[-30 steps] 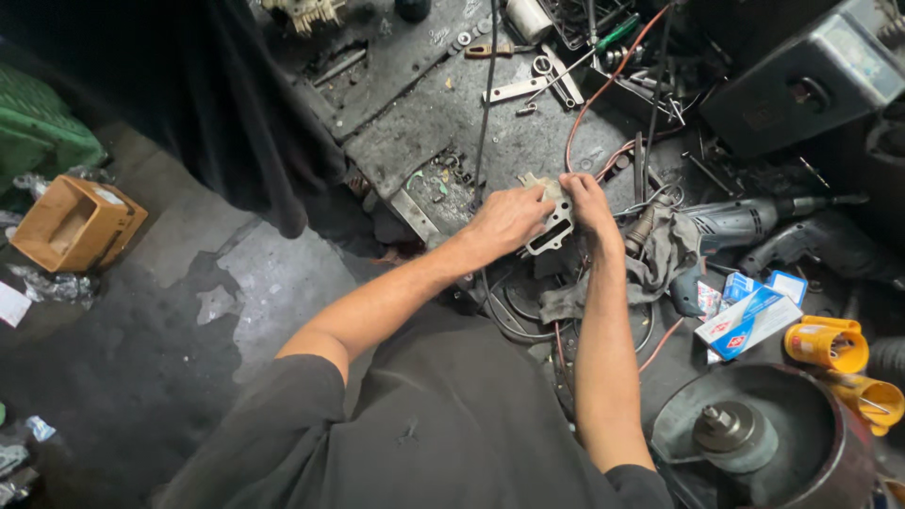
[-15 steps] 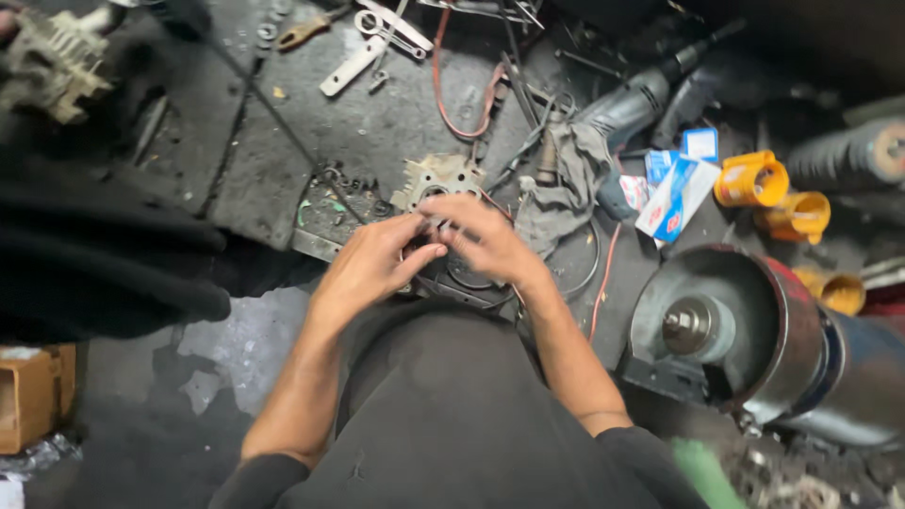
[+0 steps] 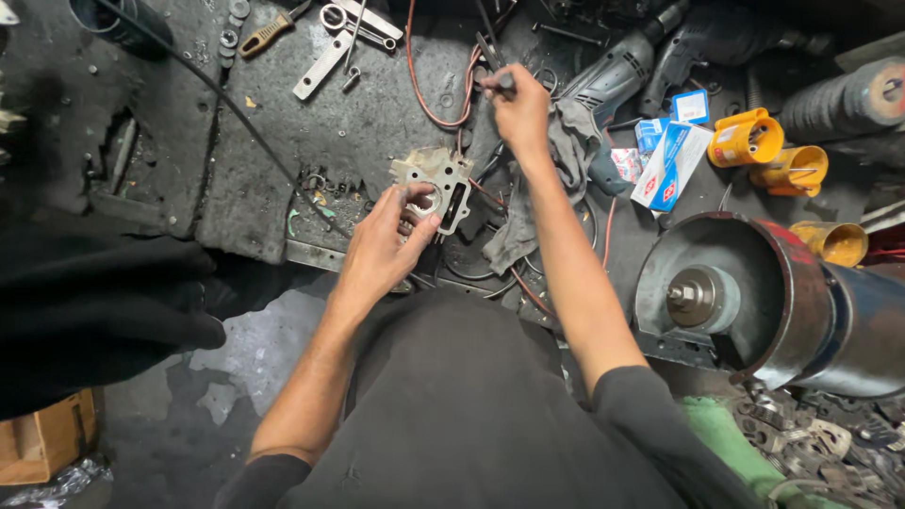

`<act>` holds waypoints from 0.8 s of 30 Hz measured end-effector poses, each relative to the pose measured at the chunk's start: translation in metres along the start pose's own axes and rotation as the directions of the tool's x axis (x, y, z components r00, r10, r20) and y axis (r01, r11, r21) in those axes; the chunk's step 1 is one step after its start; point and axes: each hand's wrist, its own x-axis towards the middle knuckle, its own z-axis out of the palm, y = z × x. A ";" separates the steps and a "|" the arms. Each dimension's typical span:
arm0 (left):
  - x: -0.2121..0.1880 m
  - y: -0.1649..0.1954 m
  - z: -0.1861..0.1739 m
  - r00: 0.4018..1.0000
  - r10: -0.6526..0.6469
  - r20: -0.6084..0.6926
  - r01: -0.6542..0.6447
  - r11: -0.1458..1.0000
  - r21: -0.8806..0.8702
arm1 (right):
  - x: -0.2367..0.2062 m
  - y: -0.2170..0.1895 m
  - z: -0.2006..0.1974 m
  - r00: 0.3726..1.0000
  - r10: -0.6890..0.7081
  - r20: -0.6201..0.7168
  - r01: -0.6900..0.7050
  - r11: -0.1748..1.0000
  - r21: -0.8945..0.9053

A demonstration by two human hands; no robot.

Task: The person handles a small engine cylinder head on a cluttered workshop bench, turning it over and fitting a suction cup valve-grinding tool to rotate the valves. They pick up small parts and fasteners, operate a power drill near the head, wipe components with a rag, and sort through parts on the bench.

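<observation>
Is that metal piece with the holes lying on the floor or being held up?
Held up. The left hand grips the metal piece, a thumb in its round hole, raised above the dark floor.

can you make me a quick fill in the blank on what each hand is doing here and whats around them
1. The left hand holds a pale metal ___ part.
2. The right hand reaches to a small dark tool beside a grey ___.
3. The cups at right are coloured ___.

Missing: engine; rag; yellow

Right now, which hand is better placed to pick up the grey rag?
The right hand, probably: it hovers just beside the grey rag, gripping only a small dark tool, while the left hand holds the metal engine part.
</observation>
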 end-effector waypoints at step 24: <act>-0.013 0.013 0.013 1.000 0.009 0.024 -0.010 0.999 0.035 | -0.015 -0.007 0.006 0.934 -0.309 -0.179 0.229 0.903 -0.363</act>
